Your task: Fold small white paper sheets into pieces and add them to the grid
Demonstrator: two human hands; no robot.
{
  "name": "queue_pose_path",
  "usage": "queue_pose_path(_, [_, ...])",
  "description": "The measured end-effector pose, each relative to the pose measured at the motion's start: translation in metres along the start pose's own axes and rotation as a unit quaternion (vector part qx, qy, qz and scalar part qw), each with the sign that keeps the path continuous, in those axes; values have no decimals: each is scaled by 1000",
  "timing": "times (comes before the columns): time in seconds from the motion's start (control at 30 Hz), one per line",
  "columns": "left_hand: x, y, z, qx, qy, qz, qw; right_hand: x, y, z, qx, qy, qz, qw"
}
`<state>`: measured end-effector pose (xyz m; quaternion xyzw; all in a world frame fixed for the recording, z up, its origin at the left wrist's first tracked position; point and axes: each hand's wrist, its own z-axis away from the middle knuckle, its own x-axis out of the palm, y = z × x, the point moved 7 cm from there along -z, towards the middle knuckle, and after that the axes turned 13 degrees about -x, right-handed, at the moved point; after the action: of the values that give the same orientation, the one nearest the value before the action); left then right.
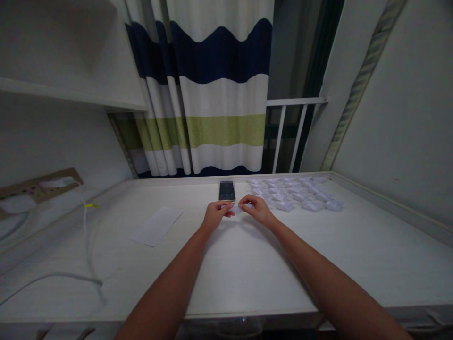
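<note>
Between my two hands a small piece of white paper (237,208) is held just above the desk. My left hand (216,212) pinches its left side between thumb and fingers. On the other side, my right hand (259,209) is closed on the paper with thumb and fingertips. The fingers cover part of it, so its exact folded shape is hard to make out. Directly beyond the hands lies a dark phone (227,191). Rows of several folded white paper pieces (295,192) sit to the right of my right hand.
A stack or sheet of white paper (158,225) lies on the white desk (244,269) at left. Pale cables (86,236) run down the left side near a wall panel with sockets (42,189). A striped curtain (226,99) and a white railing (297,102) stand behind the desk.
</note>
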<state>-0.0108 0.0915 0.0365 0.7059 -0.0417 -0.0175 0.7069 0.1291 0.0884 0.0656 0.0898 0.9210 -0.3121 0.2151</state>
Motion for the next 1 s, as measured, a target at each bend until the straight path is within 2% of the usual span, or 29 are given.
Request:
queue_pose_path(0.37, [4, 5, 6, 7, -5, -14, 1000, 3, -3, 1, 3, 2, -12, 1000])
queue_pose_path(0.63, [6, 2, 4, -1, -32, -6, 999, -1, -8, 0, -7, 20, -11, 1000])
queue_pose_path(1.0, [4, 0, 2, 4, -16, -10, 1000, 4, -5, 1, 0, 9, -17, 1000])
